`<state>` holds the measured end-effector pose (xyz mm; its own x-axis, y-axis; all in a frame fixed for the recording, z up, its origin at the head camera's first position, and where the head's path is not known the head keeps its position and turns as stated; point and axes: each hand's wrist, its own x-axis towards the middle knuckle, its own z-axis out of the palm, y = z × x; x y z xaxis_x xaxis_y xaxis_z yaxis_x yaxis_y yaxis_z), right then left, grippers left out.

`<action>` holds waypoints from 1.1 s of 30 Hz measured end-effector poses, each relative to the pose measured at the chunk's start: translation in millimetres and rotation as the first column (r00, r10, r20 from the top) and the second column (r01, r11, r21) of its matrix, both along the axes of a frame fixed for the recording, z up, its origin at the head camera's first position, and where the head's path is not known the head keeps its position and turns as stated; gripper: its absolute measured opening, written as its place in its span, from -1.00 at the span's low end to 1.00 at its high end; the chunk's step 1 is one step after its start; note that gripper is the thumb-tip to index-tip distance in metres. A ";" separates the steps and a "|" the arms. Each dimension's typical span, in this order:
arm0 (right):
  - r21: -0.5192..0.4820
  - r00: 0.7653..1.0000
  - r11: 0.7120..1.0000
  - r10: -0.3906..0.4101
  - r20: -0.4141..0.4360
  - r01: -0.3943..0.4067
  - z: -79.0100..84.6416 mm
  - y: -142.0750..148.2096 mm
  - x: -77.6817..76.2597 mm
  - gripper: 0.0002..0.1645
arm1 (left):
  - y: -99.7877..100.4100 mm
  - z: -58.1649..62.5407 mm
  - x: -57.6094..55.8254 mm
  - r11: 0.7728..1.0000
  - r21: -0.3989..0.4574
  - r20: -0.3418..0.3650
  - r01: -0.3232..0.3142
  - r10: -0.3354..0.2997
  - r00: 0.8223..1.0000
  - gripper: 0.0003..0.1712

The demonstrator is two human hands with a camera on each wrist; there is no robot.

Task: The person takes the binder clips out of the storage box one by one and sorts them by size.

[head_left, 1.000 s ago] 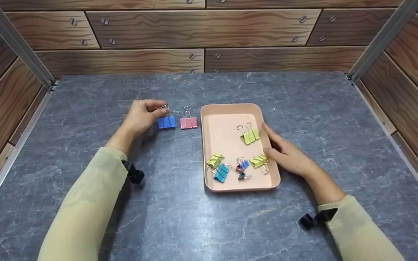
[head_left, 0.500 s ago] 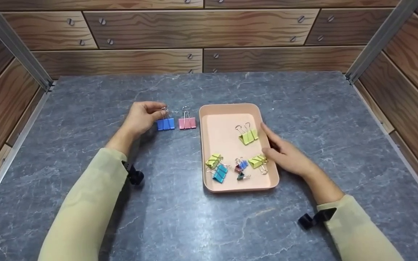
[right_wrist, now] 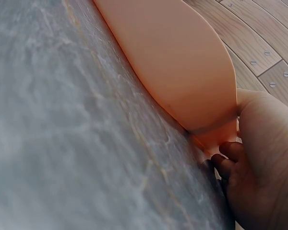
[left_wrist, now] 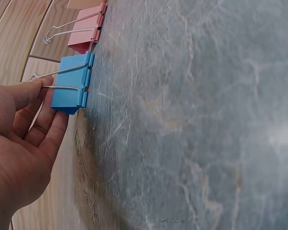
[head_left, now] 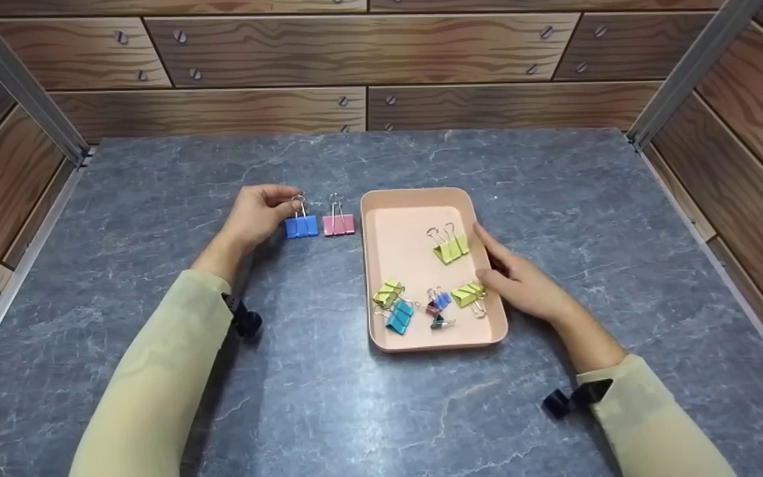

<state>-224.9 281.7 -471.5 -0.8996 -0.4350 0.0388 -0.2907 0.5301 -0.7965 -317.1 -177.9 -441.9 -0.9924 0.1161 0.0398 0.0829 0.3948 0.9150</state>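
Note:
My left hand (head_left: 255, 215) pinches the wire handles of a blue binder clip (head_left: 301, 227), which stands upright on the table. In the left wrist view, the thumb lies on the wire and fingers are behind the blue body. Just right of it stands a pink binder clip (head_left: 338, 225), its handles up. A shallow peach tray (head_left: 398, 232) lies to the right. My right hand (head_left: 524, 285) holds the tray's right side, thumb at the rim; in the right wrist view, curled fingers (right_wrist: 225, 165) rest against the outer wall.
Inside the tray are a yellow-green binder clip (head_left: 452, 249) near the right wall, another yellow-green clip (head_left: 467, 295), a third (head_left: 389, 291) touching a teal clip (head_left: 399, 317), and several small clips (head_left: 439, 301). Wood-patterned panels (head_left: 355, 50) border the grey marbled table (head_left: 328, 411).
The whole head view shifts slightly leftward. Both hands keep their places on the blue binder clip and the tray; nothing else visibly moves.

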 end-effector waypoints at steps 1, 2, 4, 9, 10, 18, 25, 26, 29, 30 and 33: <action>-0.001 1.000 1.000 0.000 -0.002 0.000 0.0 0.1 0.1 -0.09 | 0.1 -0.4 0.0 1.000 0.000 -0.001 0.000 0.000 1.000 -0.66; 0.000 1.000 1.000 -0.001 -0.002 0.001 0.0 0.1 0.2 -0.09 | 0.1 -0.8 0.0 1.000 0.001 -0.001 0.001 -0.001 1.000 -0.66; 0.001 1.000 1.000 -0.003 -0.001 0.003 0.0 0.4 0.6 -0.09 | 0.0 -1.0 0.1 1.000 0.001 -0.001 0.003 -0.003 1.000 -0.66; 0.002 1.000 1.000 -0.007 0.009 0.007 -0.1 0.9 0.7 -0.09 | -1.6 -0.5 0.7 1.000 0.019 0.026 0.000 0.000 1.000 -0.66; 0.001 1.000 1.000 -0.006 0.010 0.006 -0.1 0.9 0.6 -0.09 | -2.3 -0.3 0.8 1.000 0.026 0.033 0.000 -0.001 0.999 -0.65; 0.003 1.000 1.000 -0.004 0.006 0.004 0.3 0.1 -0.1 -0.09 | -8.0 11.6 7.3 0.999 0.049 0.044 0.008 -0.010 0.999 -0.57; 0.015 1.000 1.000 -0.011 0.013 0.011 0.9 -0.5 -0.4 -0.10 | -11.2 35.8 17.5 0.997 0.068 0.012 -0.022 0.021 1.000 -0.59; 0.014 1.000 1.000 -0.010 0.013 0.009 1.1 -0.7 -0.5 -0.11 | -11.0 39.6 18.3 0.997 0.075 0.004 -0.026 0.026 1.000 -0.60; 0.009 1.000 1.000 -0.006 0.013 0.006 1.7 -1.4 -0.4 -0.12 | -8.2 53.0 21.7 0.997 0.077 -0.014 -0.023 0.024 1.000 -0.60; 0.008 1.000 1.000 -0.006 0.013 0.006 1.8 -1.5 -0.2 -0.13 | -6.9 57.5 23.3 0.997 0.072 -0.015 -0.018 0.019 1.000 -0.60; 0.005 1.000 1.000 -0.004 0.013 0.004 1.9 -1.6 0.7 -0.13 | -0.4 71.3 28.3 0.998 0.056 -0.021 0.008 -0.007 1.000 -0.59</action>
<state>-224.2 280.1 -469.6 -0.9017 -0.4316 0.0251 -0.2784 0.5354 -0.7974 -288.8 -178.3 -370.6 -0.9905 0.1205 0.0666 0.1045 0.3426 0.9337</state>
